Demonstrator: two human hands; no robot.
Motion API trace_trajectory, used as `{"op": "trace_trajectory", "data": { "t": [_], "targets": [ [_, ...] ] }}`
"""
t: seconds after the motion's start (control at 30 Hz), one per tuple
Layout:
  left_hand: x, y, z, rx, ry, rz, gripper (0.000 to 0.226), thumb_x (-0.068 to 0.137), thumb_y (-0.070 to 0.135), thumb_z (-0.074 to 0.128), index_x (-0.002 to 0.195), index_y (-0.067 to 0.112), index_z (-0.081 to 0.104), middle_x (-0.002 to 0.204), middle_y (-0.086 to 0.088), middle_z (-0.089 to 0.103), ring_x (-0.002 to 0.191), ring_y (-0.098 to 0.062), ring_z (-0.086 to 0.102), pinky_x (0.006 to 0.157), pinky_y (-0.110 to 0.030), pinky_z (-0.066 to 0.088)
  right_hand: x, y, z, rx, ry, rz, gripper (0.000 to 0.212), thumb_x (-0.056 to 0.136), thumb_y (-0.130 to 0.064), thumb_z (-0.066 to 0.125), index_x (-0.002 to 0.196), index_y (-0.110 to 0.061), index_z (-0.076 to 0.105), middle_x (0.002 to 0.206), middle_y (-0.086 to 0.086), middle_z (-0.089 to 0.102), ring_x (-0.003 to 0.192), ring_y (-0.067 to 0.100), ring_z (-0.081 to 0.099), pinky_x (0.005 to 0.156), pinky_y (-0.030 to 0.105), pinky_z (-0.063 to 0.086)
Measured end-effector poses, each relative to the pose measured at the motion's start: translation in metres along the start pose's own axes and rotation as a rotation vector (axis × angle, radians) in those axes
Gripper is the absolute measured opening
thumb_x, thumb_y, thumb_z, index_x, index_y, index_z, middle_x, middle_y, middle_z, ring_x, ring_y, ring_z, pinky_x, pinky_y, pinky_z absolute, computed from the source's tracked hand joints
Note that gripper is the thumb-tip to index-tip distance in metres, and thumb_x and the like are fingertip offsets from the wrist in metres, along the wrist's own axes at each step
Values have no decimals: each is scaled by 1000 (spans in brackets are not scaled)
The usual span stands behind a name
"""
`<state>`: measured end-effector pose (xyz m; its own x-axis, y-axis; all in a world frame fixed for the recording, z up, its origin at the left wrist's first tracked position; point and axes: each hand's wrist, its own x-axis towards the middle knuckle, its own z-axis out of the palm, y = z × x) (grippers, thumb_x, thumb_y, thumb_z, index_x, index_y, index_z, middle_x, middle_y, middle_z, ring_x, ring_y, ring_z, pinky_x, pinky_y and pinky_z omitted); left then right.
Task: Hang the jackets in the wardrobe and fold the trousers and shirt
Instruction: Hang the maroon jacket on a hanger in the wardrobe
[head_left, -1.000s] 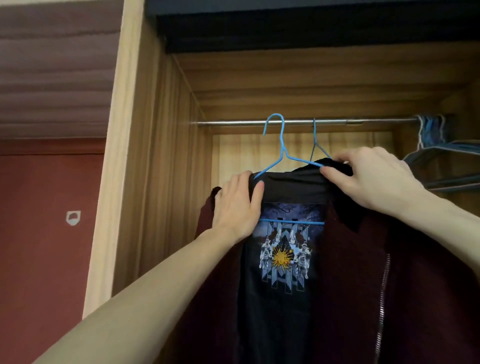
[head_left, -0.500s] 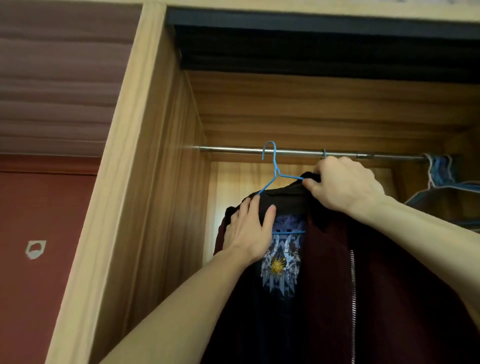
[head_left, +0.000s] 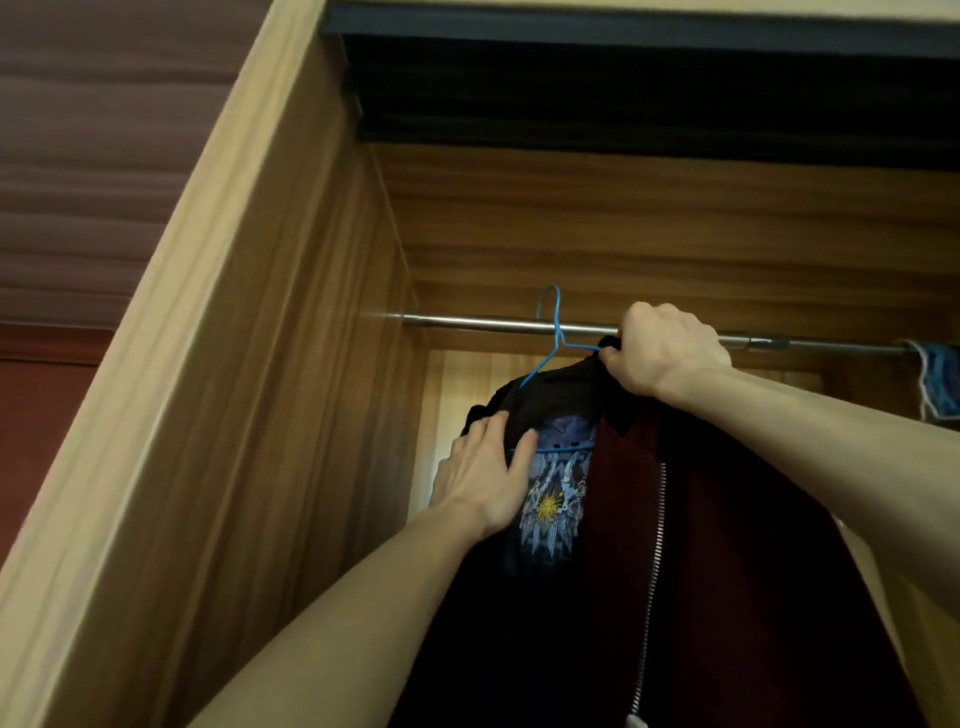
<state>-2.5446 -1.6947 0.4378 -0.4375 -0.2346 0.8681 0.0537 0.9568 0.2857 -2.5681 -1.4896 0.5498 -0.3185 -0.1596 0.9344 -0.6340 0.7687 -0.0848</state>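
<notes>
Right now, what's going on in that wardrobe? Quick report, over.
Right hand grips jacket collar at rail. Left hand flat on black shirt. Blue hanger hooked on rail. Spare hangers far right, clear.

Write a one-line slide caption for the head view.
Right hand grips the maroon jacket collar by the rail, blue hanger hooked there, left hand flat on its shoulder.

Steel rail (head_left: 488, 323) – blue hanger (head_left: 555, 332) hooked on w/ jacket (head_left: 727, 545).
</notes>
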Motion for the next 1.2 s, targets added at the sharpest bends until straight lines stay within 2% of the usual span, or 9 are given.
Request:
{"op": "trace_trajectory", "data": {
  "t": [0.2,0.43,0.53,0.6,0.7,0.93,1.03,1.13,1.2],
  "targets": [
    [15,-8,-2,63,11,-18,62,107,62,26,160,30,28,162,1,38,144,-27,41,111,-46,37,12,-3,13,13,7,-24,23,97,-36,64,93,-16,54,86,5,47,84,34,49,75,39,41],
    [25,-15,9,46,22,-28,60,107,62,25,156,29,33,157,-1,44,139,-26,46,108,-45,40,17,-8,36,22,-17,-22,21,98,-33,64,94,-15,52,81,3,45,85,33,51,74,39,42],
    [25,-17,14,56,18,-24,59,107,61,26,155,28,34,153,-1,47,137,-26,47,109,-47,42,14,-6,45,12,-50,-21,25,98,-33,64,89,-16,51,76,0,41,92,35,57,73,39,41],
    [24,-18,17,61,21,-29,58,108,60,26,155,28,35,152,-1,48,136,-25,48,108,-46,42,10,-5,48,10,-69,-12,28,98,-33,65,83,-16,50,75,1,42,88,34,55,73,38,40],
    [21,-18,20,79,20,-31,58,108,59,25,155,28,35,152,-1,48,137,-25,47,106,-45,41,4,-8,50,18,-92,1,23,98,-34,66,90,-16,54,77,2,43,85,31,50,74,38,40],
    [6,-18,14,110,26,-8,57,108,59,25,156,29,35,156,1,47,140,-23,45,104,-41,39,4,-30,43,35,-185,82,23,95,-29,71,88,-16,54,83,3,49,87,28,50,76,37,38],
    [-4,-18,5,137,48,-26,56,108,58,24,155,29,37,154,2,49,138,-23,47,100,-39,39,4,-36,40,38,-232,106,29,96,-34,71,88,-16,51,95,5,53,92,30,54,77,36,40],
    [-13,-13,-5,166,54,-24,56,109,57,23,153,28,39,149,1,53,135,-23,49,98,-40,41,1,-39,33,58,-276,109,34,97,-47,68,101,-17,52,104,6,52,112,33,62,80,36,41],
    [-19,-8,-12,167,54,-12,54,109,56,23,152,28,41,147,1,54,133,-23,50,98,-40,41,-1,-41,27,81,-314,106,39,97,-52,66,105,-16,54,103,6,53,108,34,61,81,35,43]
  ]
}}
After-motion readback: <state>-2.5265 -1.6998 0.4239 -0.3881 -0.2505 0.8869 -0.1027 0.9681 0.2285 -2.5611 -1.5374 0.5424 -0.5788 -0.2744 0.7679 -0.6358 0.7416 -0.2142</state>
